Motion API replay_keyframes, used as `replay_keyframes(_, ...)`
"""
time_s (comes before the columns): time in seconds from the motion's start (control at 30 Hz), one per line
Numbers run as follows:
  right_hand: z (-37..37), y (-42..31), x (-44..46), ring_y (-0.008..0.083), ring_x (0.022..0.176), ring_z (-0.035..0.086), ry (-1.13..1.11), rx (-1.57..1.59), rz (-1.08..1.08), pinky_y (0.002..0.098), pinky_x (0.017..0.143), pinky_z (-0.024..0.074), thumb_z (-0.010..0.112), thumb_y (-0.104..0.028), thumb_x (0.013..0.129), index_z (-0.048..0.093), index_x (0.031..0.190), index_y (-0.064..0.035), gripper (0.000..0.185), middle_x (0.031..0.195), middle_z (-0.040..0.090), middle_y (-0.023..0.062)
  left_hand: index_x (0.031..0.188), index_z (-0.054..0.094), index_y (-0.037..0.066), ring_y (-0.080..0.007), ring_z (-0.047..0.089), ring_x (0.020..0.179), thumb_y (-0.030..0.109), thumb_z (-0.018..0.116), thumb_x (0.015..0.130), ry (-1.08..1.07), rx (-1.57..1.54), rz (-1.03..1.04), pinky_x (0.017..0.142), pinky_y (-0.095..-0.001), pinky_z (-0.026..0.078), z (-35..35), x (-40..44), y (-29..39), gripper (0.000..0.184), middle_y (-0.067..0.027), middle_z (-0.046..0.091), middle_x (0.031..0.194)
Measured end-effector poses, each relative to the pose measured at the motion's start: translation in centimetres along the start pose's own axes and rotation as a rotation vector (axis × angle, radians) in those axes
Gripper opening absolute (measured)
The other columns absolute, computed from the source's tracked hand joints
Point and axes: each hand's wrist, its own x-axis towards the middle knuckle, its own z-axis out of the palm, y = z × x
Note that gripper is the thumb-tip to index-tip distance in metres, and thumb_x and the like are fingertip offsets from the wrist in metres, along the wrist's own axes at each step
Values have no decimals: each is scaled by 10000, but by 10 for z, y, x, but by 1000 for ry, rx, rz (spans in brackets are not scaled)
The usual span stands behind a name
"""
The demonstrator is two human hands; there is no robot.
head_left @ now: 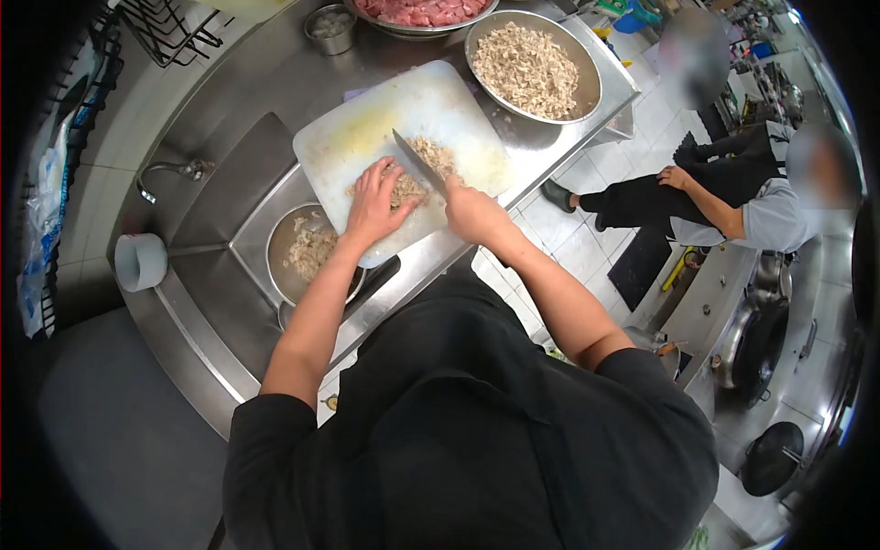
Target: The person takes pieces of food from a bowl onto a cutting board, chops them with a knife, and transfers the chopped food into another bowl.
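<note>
My right hand (pixel 474 215) grips a kitchen knife (pixel 418 162) by its handle. The blade slants across a white cutting board (pixel 321 147), between two heaps of pale brown chopped food (pixel 431 154). My left hand (pixel 374 203) rests on the nearer heap (pixel 406 191), its fingers and thumb spread and touching the pieces. Whether the food is meat or mushroom I cannot tell. Left of the board, a metal bowl (pixel 273 243) in the sink holds larger pale pieces (pixel 310 249). Behind the board to the right, a wide metal bowl (pixel 594 90) is filled with chopped pieces (pixel 527 69).
A bowl of raw pink meat (pixel 422 9) and a small metal container (pixel 330 29) stand at the back. The sink tap (pixel 170 171) is at left, near a white cylindrical container (pixel 141 262). A co-worker (pixel 733 197) sits to the right, beyond the counter edge.
</note>
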Motion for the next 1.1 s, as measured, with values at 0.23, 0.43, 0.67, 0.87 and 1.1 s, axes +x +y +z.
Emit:
replay_keyframes(0.23, 58, 2, 17, 543, 903, 682, 145, 141, -3, 593, 829, 534, 478, -24, 928, 442, 1239, 100, 337, 931, 686, 375, 1119, 725, 109, -306, 538, 1249, 187, 698, 906, 37, -64, 151, 1038, -469, 449, 11, 6, -3, 228, -74, 632, 1251)
replay_keyframes(0.43, 17, -7, 36, 544, 948, 681, -107, 120, 6, 583, 851, 529, 491, -45, 923, 466, 1202, 98, 315, 943, 678, 397, 1081, 725, 93, -312, 561, 1207, 147, 697, 885, 9, -110, 153, 1009, -456, 475, 7, 11, -4, 206, -63, 652, 1225)
replay_keyframes(0.67, 36, -5, 53, 548, 1008, 671, 50, 209, 14, 599, 860, 523, 466, -35, 927, 481, 1142, 93, 251, 1022, 654, 434, 1073, 725, 92, -309, 581, 1182, 145, 701, 876, 17, -133, 160, 995, -441, 500, 5, 12, -6, 205, -62, 676, 1195)
replay_keyframes(0.87, 78, -8, 27, 567, 1078, 641, 93, 298, 18, 597, 968, 482, 468, -21, 920, 478, 1173, 139, 300, 1035, 638, 458, 1048, 729, 81, -317, 594, 1157, 129, 699, 871, 58, -142, 136, 981, -440, 511, 4, 9, -3, 186, -77, 691, 1186)
replay_keyframes(1.1, 51, -13, 7, 565, 908, 667, 138, 268, -82, 588, 818, 519, 467, -8, 934, 474, 1144, 130, 252, 900, 648, 424, 1036, 721, 51, -340, 599, 1129, 105, 694, 863, 65, -167, 152, 986, -450, 507, 9, 8, -6, 183, -105, 687, 1160)
